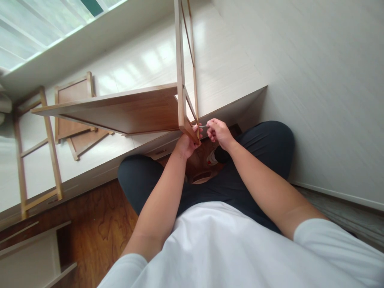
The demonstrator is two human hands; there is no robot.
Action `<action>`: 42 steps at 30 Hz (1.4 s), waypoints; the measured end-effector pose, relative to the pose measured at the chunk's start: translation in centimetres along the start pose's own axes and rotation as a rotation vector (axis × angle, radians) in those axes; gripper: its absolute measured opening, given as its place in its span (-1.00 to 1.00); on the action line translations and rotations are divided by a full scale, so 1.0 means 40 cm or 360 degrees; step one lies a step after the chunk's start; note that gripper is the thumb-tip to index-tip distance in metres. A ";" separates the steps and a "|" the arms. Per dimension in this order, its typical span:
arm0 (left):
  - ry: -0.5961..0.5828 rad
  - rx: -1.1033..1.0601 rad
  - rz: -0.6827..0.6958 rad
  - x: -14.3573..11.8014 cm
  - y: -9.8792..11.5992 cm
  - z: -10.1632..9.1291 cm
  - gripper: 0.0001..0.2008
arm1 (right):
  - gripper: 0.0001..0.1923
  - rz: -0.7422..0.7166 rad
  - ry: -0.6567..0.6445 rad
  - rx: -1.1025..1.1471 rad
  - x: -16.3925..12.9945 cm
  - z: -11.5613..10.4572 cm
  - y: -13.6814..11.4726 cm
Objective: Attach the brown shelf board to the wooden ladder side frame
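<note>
Two hands at frame (181, 80) corner, above lap. Left hand (186, 143) gripping lower end of upright leg, long axis vertical. Right hand (219, 132) pinching thin metal tool (204, 126), horizontal, tip at corner. Shelf board (120, 110) extending left.

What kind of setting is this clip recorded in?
Most likely a room in a home, with furniture assembly on the floor: a bright window above a pale raised platform, a dark wood-grain floor, and loose light wooden ladder-like frames and panels lying about.
</note>
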State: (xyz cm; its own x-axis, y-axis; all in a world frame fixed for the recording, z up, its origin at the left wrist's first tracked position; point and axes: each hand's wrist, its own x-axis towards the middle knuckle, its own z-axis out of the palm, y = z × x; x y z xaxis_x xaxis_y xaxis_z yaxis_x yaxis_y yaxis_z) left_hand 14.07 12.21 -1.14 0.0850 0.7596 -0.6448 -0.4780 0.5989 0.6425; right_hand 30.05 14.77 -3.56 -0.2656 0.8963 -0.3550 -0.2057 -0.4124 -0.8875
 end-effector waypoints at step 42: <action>0.0237 0.1075 -0.0470 -0.005 -0.280 -0.234 -0.65 | -0.59 -0.0031 -0.0132 -0.0158 -0.010 -0.011 0.009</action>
State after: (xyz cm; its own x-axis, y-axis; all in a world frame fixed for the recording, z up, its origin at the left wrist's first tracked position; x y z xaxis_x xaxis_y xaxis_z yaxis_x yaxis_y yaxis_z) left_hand 11.21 2.98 -12.07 -0.0158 0.5294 -0.8482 0.1909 0.8343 0.5172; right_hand 30.50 14.33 -3.86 -0.3404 0.8857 -0.3157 -0.1184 -0.3735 -0.9200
